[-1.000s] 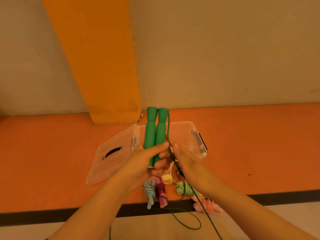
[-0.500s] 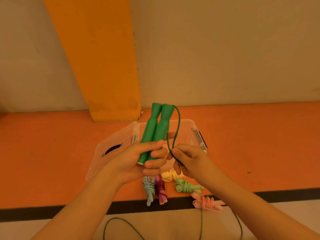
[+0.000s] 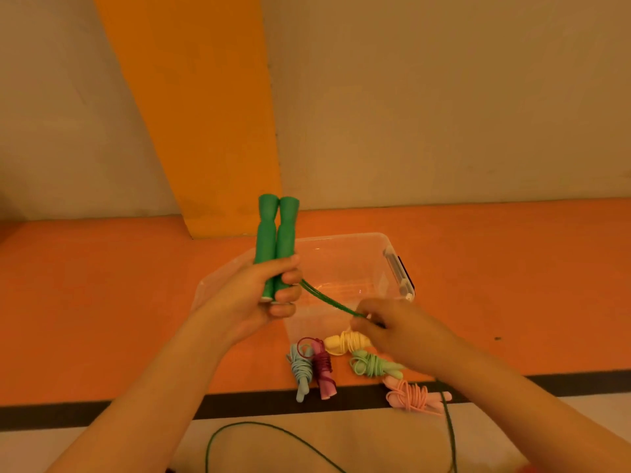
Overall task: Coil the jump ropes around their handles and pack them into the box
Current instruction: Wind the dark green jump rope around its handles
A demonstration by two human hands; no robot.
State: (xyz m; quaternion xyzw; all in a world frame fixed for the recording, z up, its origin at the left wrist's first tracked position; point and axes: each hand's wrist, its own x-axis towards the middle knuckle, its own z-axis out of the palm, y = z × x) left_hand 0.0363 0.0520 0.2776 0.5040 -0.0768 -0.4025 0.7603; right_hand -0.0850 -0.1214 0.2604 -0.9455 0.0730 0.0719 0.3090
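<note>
Fingers [image 3: 288, 295] of the left hand [image 3: 252, 302] curl round the lower ends of the two green handles [image 3: 276, 237], thumb across the front, and hold them upright side by side. Off to one side and slightly lower, the right hand [image 3: 406, 336] has its fingers [image 3: 362, 324] bunched in a pinch on the green cord [image 3: 327, 303], which runs taut between the two grips.

Most of the cord is unwound. A slack loop [image 3: 259, 428] hangs well below both sets of fingers, past the desk [image 3: 102, 302] edge. If the pinch loosens, the tension probably goes and any turn laid on the handles falls open. If the left grip eases, the handles may slide against each other and the coil will not seat.

Directly under the right fingers lie five wound ropes: a blue bundle [image 3: 302, 370], a maroon bundle [image 3: 322, 367], a yellow bundle [image 3: 345, 343], a pale green bundle [image 3: 372, 365] and a pink bundle [image 3: 409, 396]. The pink one sits at the desk edge, and the cord drops just beside it. A wide sweep of the cord could catch it and drag it off, or tangle with a loose maroon loop.

Behind both sets of fingers stands the clear box [image 3: 392, 254], open, with its lid [image 3: 208, 288] beyond the left wrist. None of the five bundles is in it yet.
</note>
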